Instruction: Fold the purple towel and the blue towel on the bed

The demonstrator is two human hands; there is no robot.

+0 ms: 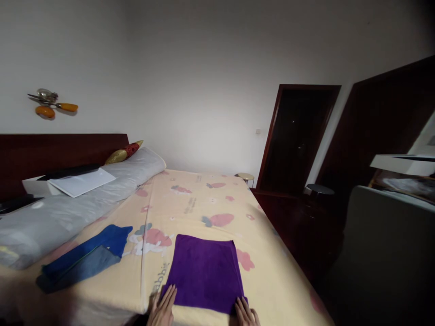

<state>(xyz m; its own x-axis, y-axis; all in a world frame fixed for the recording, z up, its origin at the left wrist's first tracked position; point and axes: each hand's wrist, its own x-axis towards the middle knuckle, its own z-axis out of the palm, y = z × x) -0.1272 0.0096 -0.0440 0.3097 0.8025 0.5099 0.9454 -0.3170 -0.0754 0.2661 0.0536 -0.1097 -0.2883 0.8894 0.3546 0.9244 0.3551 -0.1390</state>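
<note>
A purple cloth (205, 274) lies spread out as a near square on the bed's patterned sheet. My left hand (163, 309) rests at its near left corner, fingers stretched out and the tips on the fabric. At the near right corner lies my right hand (245, 312), its fingers also extended over the cloth's edge. Along the right side of the cloth a second edge shows, so it looks layered. To the left, a blue cloth (118, 239) and a grey-blue cloth (90, 267) lie partly overlapping on the sheet.
A long plastic-wrapped roll (68, 217) runs along the headboard (61, 149), with a white flat board (83, 182) on it. The yellow sheet (190, 194) bears carrot and rabbit prints. Right of the bed are a dark stool (320, 189) and a grey chair back (387, 253).
</note>
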